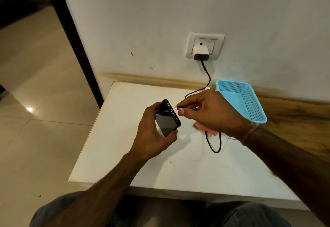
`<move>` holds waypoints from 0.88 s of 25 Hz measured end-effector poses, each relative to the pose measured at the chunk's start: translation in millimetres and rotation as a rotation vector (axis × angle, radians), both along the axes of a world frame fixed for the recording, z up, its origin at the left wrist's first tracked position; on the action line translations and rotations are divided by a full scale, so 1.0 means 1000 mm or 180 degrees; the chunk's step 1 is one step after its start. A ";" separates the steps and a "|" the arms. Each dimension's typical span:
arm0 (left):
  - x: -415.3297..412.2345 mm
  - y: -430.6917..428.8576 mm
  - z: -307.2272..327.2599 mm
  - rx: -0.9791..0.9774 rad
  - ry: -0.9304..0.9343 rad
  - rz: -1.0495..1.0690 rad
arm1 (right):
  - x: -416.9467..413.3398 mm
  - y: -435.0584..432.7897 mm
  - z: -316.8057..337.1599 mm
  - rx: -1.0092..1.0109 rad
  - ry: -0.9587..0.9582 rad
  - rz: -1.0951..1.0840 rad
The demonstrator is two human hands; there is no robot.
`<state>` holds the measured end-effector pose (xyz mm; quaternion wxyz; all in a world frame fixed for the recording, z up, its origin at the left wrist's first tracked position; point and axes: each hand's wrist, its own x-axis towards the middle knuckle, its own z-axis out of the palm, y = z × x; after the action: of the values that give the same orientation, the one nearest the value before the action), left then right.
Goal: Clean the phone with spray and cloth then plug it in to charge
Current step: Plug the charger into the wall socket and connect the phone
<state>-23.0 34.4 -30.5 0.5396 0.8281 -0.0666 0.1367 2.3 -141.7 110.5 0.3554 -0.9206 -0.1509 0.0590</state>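
My left hand (151,134) grips a black phone (167,119) above the white table (125,146), its port end turned up and to the right. My right hand (205,112) pinches the plug of a black charging cable (179,108), whose tip sits a short gap from the phone's port. The cable runs up to a white charger (200,53) seated in the wall socket (205,45), and a loop of it hangs under my right wrist. A pink cloth (198,126) lies on the table, mostly hidden under my right hand. No spray bottle is in view.
A light blue mesh basket (250,101) stands on the table's back right, against the wall. Wood-grain surface extends to the right. The table's left edge drops to a tiled floor. My knees are below the table's front edge.
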 end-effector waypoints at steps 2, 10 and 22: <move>-0.001 0.001 0.000 0.0064 -0.0008 -0.0009 | -0.005 0.001 0.003 -0.0056 0.0099 0.0015; -0.001 -0.003 0.005 0.0161 -0.0185 -0.0004 | -0.007 0.010 0.023 -0.0746 -0.0074 0.0237; -0.001 -0.005 0.007 0.0290 -0.0320 -0.0015 | 0.002 0.023 0.040 -0.1478 -0.0339 0.0513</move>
<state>-23.6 29.5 -23.2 0.4976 0.8437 -0.1017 0.1736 4.4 -118.9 150.1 0.1201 -0.9643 -0.2247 0.0716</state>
